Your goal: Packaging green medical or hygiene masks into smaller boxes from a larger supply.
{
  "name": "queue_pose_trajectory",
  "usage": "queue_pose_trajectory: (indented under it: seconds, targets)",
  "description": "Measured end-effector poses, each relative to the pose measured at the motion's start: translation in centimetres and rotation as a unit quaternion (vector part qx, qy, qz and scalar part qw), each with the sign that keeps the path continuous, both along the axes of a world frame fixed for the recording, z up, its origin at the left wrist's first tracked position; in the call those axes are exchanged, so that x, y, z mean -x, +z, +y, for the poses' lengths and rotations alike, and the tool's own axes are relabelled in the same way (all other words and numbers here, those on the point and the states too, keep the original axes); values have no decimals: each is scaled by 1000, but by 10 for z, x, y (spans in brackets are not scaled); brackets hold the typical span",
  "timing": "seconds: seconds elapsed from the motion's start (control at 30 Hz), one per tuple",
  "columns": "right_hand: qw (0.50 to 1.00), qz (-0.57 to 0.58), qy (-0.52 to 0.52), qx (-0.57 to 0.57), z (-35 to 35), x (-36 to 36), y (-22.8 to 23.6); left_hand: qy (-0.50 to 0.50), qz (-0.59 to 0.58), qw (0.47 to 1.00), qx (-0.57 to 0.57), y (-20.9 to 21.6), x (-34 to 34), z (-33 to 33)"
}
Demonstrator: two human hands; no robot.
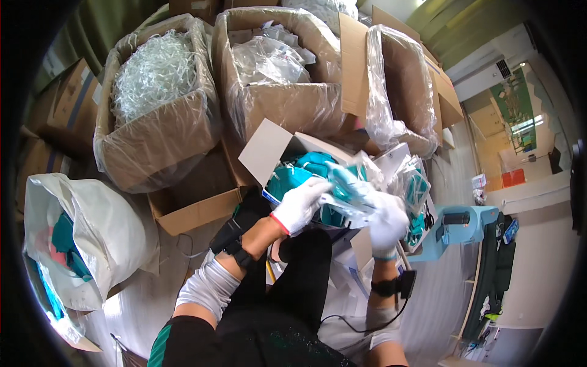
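Above the white cardboard box with open flaps (266, 151), a blurred teal item with clear plastic film (347, 186) is held between the two white-gloved hands. By the right hand (387, 221) it is grasped, with the fingers bent around the film. The left hand (299, 205) is placed at the other side of it, with the fingers curled; whether the film is pinched there cannot be told (the area is blurred).

The work on this one piece seems to be about midway, since it has been taken up and not yet been laid down. More teal fabric items (313, 164) are seen in the white box, so much seems to be left. Beside it, to the right, teal items in clear plastic bags (417, 183) are gathered; whether these are finished or waiting cannot be known.

Some teal cloth (66, 241) is contained in the large white sack (107, 229) at the left. Behind, a brown carton lined with clear plastic (287, 101) is already well filled with crumpled clear plastic packaging (272, 58).
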State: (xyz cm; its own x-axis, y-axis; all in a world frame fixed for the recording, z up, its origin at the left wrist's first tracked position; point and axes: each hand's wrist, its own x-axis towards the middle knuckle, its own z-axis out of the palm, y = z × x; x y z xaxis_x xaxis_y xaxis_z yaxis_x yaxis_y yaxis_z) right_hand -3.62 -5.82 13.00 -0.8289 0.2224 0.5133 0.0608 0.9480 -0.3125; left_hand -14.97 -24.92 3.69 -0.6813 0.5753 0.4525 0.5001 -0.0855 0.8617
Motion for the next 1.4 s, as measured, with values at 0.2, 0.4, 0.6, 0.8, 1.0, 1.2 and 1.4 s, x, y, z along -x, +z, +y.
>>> queue_pose_trajectory:
  seconds: [0.2, 0.4, 0.6, 0.8, 1.0, 1.2, 1.4]
  targets:
    - [999, -40, 19, 11, 2, 1, -1, 24, -84, 996, -2, 21, 1, 8]
    - [979, 7, -35, 200, 8, 2, -25, -64, -45, 990, 115, 8, 14, 17]
    - [914, -34, -248, 320, 36, 20, -52, -9, -52, 986, 159, 3, 6, 32]
    - [867, -56, -97, 485, 75, 30, -89, 0, -131, 965, 229, 16, 5, 33]
    - [948, -70, -32, 310, 24, 22, -40, 100, -72, 971, 203, 24, 12, 17]
    - [960, -85, 32, 264, -15, 7, -8, 136, -51, 987, 69, 7, 20, 31]
    - [995, -103, 8, 15, -19, -3, -21, 124, -68, 990, -13, 15, 13, 37]
